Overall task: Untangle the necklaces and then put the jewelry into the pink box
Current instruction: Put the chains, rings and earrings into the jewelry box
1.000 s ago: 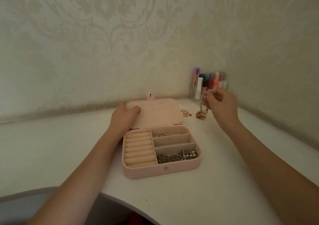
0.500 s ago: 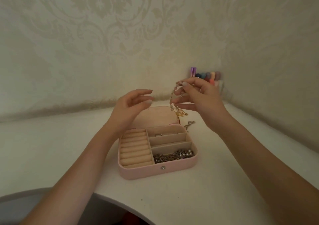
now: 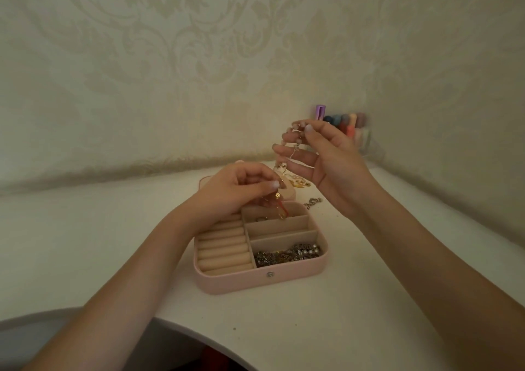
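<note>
Item: tangled necklaces (image 3: 287,171), fine gold chain with pale beads, held in the air above the far edge of the open pink box (image 3: 260,278); the right hand (image 3: 326,160) pinches the beaded upper end at about 1 o'clock from the box, while the left hand (image 3: 241,188) pinches a lower strand carrying a small gold charm over the 12 o'clock compartment. Handling, as judged: light, limp, slippery and easily kinked (thin links may snap if yanked), best held just beside the knot. Also present: a silver chain (image 3: 289,254) in the 5 o'clock compartment, loose jewelry (image 3: 312,201) on the table (image 3: 369,299) at 1 o'clock.
</note>
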Motion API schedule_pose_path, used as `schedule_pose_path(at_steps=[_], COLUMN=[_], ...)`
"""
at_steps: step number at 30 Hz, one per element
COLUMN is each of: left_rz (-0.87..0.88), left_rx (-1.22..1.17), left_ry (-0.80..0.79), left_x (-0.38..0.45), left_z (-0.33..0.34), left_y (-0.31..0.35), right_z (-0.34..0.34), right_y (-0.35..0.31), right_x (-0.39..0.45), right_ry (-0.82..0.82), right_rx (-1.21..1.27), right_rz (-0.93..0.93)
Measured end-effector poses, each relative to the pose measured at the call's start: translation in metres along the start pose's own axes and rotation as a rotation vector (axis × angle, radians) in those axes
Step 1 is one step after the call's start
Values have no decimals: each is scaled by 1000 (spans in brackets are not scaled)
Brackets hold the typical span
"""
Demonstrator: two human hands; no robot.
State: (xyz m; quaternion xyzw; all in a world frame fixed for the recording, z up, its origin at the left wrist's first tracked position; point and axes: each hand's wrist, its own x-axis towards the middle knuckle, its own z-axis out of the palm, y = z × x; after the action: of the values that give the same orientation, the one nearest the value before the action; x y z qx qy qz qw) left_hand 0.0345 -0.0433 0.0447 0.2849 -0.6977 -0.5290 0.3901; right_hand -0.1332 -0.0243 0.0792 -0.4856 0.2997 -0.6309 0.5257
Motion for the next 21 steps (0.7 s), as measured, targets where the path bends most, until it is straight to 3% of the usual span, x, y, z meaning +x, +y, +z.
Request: schedule_pose_path(at_steps=[13, 21], left_rz=[29, 19], left_rx=[-437, -327], left_ry=[204, 120], left_x=[7, 3], left_z=[-8, -8], left_y=[3, 3], right_z=[1, 6], right_y=[3, 15], right_x=[-3, -6], right_ry=[-14, -131], right_rx=[35, -206], right_rz=[58, 186])
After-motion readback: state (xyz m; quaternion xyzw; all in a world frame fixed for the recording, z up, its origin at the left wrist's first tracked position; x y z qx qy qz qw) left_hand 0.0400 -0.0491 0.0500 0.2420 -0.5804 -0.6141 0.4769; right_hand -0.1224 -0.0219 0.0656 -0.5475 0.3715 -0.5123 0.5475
